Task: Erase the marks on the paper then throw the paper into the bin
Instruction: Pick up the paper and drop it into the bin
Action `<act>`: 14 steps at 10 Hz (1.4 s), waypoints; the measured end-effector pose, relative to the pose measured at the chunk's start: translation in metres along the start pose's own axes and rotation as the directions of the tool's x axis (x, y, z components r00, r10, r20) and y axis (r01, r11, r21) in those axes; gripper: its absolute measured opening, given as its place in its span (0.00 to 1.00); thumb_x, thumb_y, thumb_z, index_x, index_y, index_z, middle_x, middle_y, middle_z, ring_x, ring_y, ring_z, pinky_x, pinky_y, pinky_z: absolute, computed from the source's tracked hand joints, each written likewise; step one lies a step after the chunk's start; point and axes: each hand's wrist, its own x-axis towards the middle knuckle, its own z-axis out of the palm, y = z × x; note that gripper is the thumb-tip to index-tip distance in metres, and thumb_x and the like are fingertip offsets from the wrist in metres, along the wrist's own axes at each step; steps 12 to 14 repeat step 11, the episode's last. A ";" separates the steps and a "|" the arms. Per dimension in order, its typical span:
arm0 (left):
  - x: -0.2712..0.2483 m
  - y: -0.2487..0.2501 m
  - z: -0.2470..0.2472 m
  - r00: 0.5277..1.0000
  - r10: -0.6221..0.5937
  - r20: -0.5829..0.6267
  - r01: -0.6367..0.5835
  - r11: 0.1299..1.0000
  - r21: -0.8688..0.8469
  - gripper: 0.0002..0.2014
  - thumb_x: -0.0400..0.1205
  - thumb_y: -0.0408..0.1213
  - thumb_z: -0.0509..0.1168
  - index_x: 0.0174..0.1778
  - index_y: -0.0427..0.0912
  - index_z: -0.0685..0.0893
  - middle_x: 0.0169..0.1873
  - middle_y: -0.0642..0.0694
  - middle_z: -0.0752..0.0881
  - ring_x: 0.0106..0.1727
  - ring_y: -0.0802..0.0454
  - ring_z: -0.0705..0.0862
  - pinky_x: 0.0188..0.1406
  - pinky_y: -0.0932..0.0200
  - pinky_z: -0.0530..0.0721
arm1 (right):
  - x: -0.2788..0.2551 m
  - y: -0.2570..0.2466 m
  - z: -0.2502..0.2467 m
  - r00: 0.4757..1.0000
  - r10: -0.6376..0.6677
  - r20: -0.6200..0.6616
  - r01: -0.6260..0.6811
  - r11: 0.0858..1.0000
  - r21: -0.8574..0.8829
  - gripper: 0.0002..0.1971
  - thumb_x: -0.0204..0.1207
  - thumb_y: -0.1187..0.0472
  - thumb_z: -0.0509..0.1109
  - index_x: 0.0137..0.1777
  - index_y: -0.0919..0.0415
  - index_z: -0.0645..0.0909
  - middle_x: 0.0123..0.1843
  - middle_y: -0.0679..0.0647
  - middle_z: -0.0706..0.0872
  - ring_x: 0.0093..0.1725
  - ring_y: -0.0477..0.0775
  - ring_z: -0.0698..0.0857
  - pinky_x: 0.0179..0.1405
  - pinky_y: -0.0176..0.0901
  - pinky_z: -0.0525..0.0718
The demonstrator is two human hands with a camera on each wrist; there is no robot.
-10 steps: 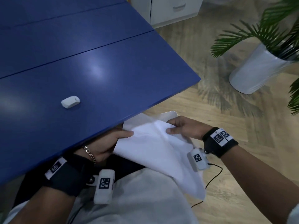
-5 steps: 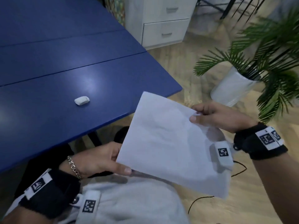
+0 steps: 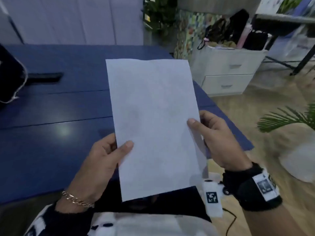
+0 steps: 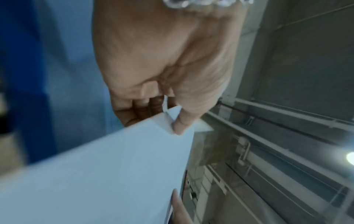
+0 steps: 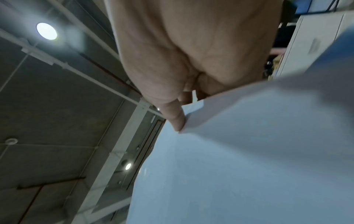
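Note:
A white sheet of paper [image 3: 153,123] is held upright in front of me over the near edge of the blue table [image 3: 51,142]. My left hand [image 3: 109,154] pinches its left edge, thumb on the front and fingers behind. My right hand [image 3: 209,133] pinches its right edge the same way. Only faint smudges show on the facing side. The left wrist view shows my left thumb on the paper [image 4: 114,174], and the right wrist view shows my right thumb on the paper [image 5: 239,166]. No eraser and no bin are in view.
A dark object [image 3: 12,77] with a flat black bar lies at the table's far left. A white drawer unit [image 3: 226,72] stands to the right of the table. A potted palm [image 3: 289,120] in a white pot stands on the wooden floor at right.
Both hands have lifted the paper from below the table edge and turned it upright before me. My head view has risen, and the white eraser on the table has left view.

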 end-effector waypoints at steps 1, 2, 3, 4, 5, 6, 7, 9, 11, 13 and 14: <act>0.007 0.012 -0.049 0.961 0.098 -0.259 -0.047 0.980 0.195 0.08 0.86 0.35 0.72 0.60 0.39 0.88 0.51 0.43 0.96 0.53 0.39 0.95 0.52 0.43 0.93 | 0.012 0.008 0.045 0.997 0.017 0.073 -0.009 0.993 -0.114 0.31 0.83 0.59 0.77 0.83 0.38 0.71 0.53 0.46 0.89 0.55 0.55 0.90 0.63 0.62 0.88; 0.016 0.010 -0.089 0.872 0.188 -0.452 -0.009 0.930 0.369 0.10 0.84 0.35 0.76 0.59 0.47 0.86 0.44 0.49 0.95 0.46 0.41 0.95 0.43 0.44 0.94 | 0.007 0.016 0.081 0.960 0.047 0.277 0.010 0.980 -0.200 0.42 0.80 0.62 0.80 0.83 0.26 0.64 0.69 0.40 0.84 0.56 0.55 0.92 0.63 0.54 0.89; 0.022 0.002 -0.113 0.842 0.200 -0.500 0.141 0.814 0.563 0.20 0.82 0.44 0.78 0.67 0.56 0.79 0.46 0.52 0.93 0.46 0.48 0.93 0.46 0.44 0.91 | 0.008 0.032 0.110 0.942 0.058 0.331 0.073 0.925 -0.372 0.35 0.81 0.63 0.79 0.81 0.33 0.72 0.75 0.36 0.79 0.56 0.41 0.92 0.60 0.43 0.91; 0.024 -0.005 -0.125 0.908 0.184 -0.376 0.202 0.594 0.779 0.34 0.81 0.52 0.76 0.83 0.58 0.73 0.68 0.51 0.83 0.69 0.48 0.82 0.69 0.49 0.81 | 0.022 0.047 0.127 0.958 0.027 0.285 0.137 0.831 -0.539 0.29 0.81 0.62 0.79 0.79 0.43 0.79 0.75 0.31 0.73 0.56 0.27 0.86 0.56 0.23 0.85; 0.019 -0.012 -0.126 0.959 0.027 -0.281 0.259 0.311 0.914 0.37 0.81 0.63 0.72 0.87 0.65 0.70 0.83 0.55 0.65 0.82 0.47 0.62 0.78 0.48 0.64 | 0.032 0.052 0.133 0.959 0.012 0.284 0.184 0.737 -0.651 0.25 0.81 0.61 0.77 0.78 0.49 0.81 0.72 0.31 0.71 0.51 0.29 0.85 0.51 0.16 0.77; 0.017 -0.020 -0.125 0.968 -0.077 -0.237 0.247 0.184 0.951 0.35 0.82 0.71 0.63 0.87 0.72 0.65 0.90 0.62 0.54 0.86 0.52 0.49 0.78 0.44 0.54 | 0.028 0.049 0.135 0.937 -0.004 0.348 0.282 0.596 -0.752 0.20 0.82 0.51 0.76 0.73 0.43 0.83 0.70 0.31 0.78 0.62 0.40 0.79 0.58 0.31 0.71; 0.022 -0.022 -0.126 0.972 -0.094 -0.216 0.230 0.182 0.956 0.34 0.85 0.70 0.60 0.88 0.73 0.62 0.92 0.62 0.50 0.91 0.52 0.42 0.80 0.43 0.49 | 0.016 0.044 0.138 0.898 0.098 0.429 0.321 0.523 -0.789 0.17 0.80 0.40 0.74 0.67 0.39 0.85 0.63 0.23 0.76 0.65 0.44 0.74 0.66 0.42 0.72; 0.032 -0.028 -0.127 0.977 -0.076 -0.198 0.208 0.178 0.962 0.32 0.86 0.69 0.57 0.88 0.75 0.59 0.92 0.64 0.47 0.92 0.52 0.41 0.81 0.44 0.46 | 0.009 0.051 0.138 0.909 0.109 0.402 0.293 0.518 -0.804 0.27 0.81 0.33 0.70 0.78 0.38 0.80 0.74 0.25 0.71 0.70 0.40 0.69 0.72 0.39 0.68; 0.025 -0.030 -0.140 0.948 0.181 -0.261 0.120 0.556 0.822 0.26 0.86 0.62 0.63 0.82 0.66 0.76 0.81 0.64 0.75 0.82 0.59 0.71 0.82 0.49 0.67 | 0.004 0.047 0.127 0.944 0.024 0.328 0.210 0.723 -0.658 0.21 0.77 0.30 0.72 0.69 0.28 0.84 0.70 0.22 0.81 0.66 0.27 0.79 0.59 0.19 0.73; 0.025 -0.030 -0.140 0.948 0.181 -0.261 0.120 0.556 0.822 0.26 0.86 0.62 0.63 0.82 0.66 0.76 0.81 0.64 0.75 0.82 0.59 0.71 0.82 0.49 0.67 | 0.004 0.047 0.127 0.944 0.024 0.328 0.210 0.723 -0.658 0.21 0.77 0.30 0.72 0.69 0.28 0.84 0.70 0.22 0.81 0.66 0.27 0.79 0.59 0.19 0.73; 0.025 -0.030 -0.140 0.948 0.181 -0.261 0.120 0.556 0.822 0.26 0.86 0.62 0.63 0.82 0.66 0.76 0.81 0.64 0.75 0.82 0.59 0.71 0.82 0.49 0.67 | 0.004 0.047 0.127 0.944 0.024 0.328 0.210 0.723 -0.658 0.21 0.77 0.30 0.72 0.69 0.28 0.84 0.70 0.22 0.81 0.66 0.27 0.79 0.59 0.19 0.73</act>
